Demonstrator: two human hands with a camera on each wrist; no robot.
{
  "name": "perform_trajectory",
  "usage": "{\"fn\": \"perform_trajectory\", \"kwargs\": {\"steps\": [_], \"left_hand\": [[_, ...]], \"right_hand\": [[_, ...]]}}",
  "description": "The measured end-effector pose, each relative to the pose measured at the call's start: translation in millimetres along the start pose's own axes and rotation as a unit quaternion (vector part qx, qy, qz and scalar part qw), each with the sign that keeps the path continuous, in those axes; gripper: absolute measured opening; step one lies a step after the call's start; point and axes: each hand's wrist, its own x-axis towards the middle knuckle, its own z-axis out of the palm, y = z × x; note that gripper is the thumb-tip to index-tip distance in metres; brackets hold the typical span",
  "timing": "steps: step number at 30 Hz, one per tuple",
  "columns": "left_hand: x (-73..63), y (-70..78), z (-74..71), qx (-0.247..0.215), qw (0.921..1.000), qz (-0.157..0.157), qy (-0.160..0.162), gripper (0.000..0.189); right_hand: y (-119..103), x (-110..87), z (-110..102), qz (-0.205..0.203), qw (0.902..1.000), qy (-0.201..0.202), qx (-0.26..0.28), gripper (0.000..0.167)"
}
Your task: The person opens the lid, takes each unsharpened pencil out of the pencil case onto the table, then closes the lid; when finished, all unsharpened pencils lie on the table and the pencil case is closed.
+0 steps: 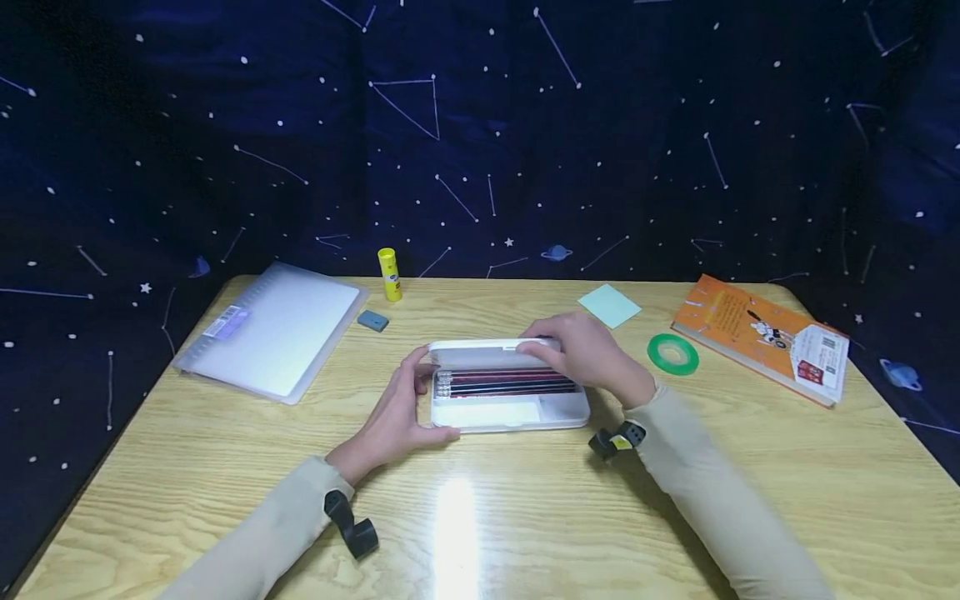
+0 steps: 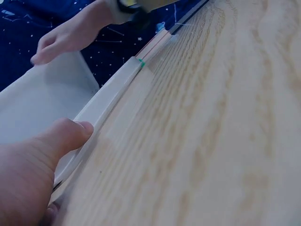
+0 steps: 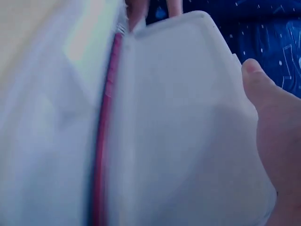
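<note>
A white pencil case [image 1: 487,415] lies on the table before me, its lid [image 1: 480,358] raised at the back. Several dark red and dark blue pencils [image 1: 513,383] lie lengthwise inside. My left hand [image 1: 393,421] grips the left end of the case; in the left wrist view its thumb [image 2: 70,136] presses on the front edge. With thumb and fingers my right hand [image 1: 585,350] holds the upper edge of the lid toward its right end. The right wrist view shows that thumb [image 3: 254,77] at the lid's edge; the fingers behind are hidden.
A translucent folder [image 1: 277,333] lies on the left, near a yellow glue stick [image 1: 390,275] and a grey-blue eraser [image 1: 372,321]. Toward the right are a pale green paper square [image 1: 610,306], a green tape roll [image 1: 672,354] and an orange book [image 1: 757,333].
</note>
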Motion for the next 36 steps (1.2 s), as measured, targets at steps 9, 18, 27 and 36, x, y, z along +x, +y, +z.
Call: {"fn": "perform_trajectory", "kwargs": {"steps": [9,18,27,36], "left_hand": [[5.1,0.0,0.1,-0.008,0.9998,-0.013,-0.016,0.130],[8.8,-1.1,-1.0,-0.001,0.9996,-0.012,-0.024,0.131],[4.7,-1.2,-2.8,0.000,0.9987,-0.030,-0.040,0.131],[3.9,-0.3,-2.3,0.009,0.9991,-0.025,-0.033,0.131]], "right_hand": [[29.5,44.6,-3.6,0.048,0.9978,-0.039,0.024,0.029],[31.2,38.6,-2.9,0.043,0.9984,0.034,0.015,0.024],[9.8,-4.0,4.8,-0.034,0.9757,0.214,-0.033,0.016],[10.2,-28.2,17.3,0.011,0.9996,-0.024,-0.002,0.006]]}}
